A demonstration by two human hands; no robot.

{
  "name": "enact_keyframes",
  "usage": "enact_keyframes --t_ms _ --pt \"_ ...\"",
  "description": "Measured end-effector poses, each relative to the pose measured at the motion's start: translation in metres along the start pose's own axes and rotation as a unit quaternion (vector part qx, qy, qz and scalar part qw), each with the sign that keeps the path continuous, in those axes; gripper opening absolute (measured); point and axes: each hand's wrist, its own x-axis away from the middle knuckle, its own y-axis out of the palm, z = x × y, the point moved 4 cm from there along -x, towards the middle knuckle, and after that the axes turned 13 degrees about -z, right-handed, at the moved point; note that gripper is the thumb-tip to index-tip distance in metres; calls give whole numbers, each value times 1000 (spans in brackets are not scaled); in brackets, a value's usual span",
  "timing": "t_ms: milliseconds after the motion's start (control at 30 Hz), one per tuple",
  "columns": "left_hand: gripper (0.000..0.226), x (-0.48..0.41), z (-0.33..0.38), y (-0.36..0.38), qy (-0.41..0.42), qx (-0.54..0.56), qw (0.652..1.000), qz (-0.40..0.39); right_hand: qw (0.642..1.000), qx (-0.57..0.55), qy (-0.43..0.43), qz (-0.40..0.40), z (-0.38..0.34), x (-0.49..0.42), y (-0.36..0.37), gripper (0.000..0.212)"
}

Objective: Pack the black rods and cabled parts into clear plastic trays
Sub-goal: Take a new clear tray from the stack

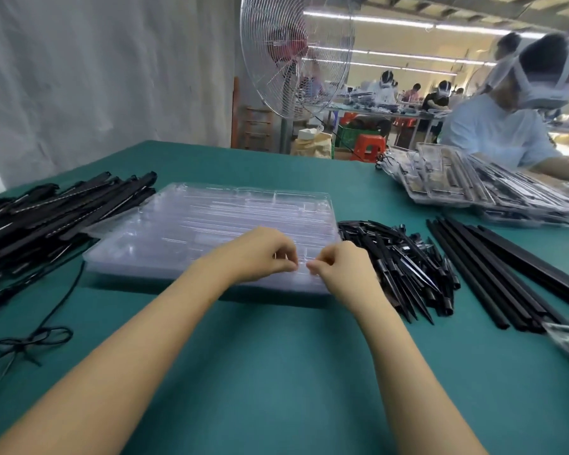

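Beside crosswise clear trays (211,218), black rods (486,274) point away.

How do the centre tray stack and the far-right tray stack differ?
The centre tray stack looks empty and squarely stacked; the far-right tray stack holds black parts and is fanned askew. The left hand and right hand pinch the centre tray stack's near edge; the far-right tray stack lies by another person. Both are clear plastic.
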Motion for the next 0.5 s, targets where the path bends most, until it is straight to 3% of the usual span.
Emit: enact_keyframes --t_ms 167,233,333,400,467,500 --pt "18 -4 0 2 -20 15 999 33 998 -15 -51 13 12 1 -3 20" --pt "18 1 4 -8 -20 3 994 109 996 -45 -78 21 18 3 -7 40" --pt "13 9 15 -24 3 -82 971 223 986 -84 -104 97 14 4 -9 86" --pt "10 17 18 -33 19 -109 947 303 975 -143 -97 141 13 7 -4 106" --pt "10 30 14 -48 13 -75 921 383 973 -174 -60 142 18 9 2 102" --pt "11 37 11 -56 9 -57 912 406 980 -149 -40 124 21 8 6 87"
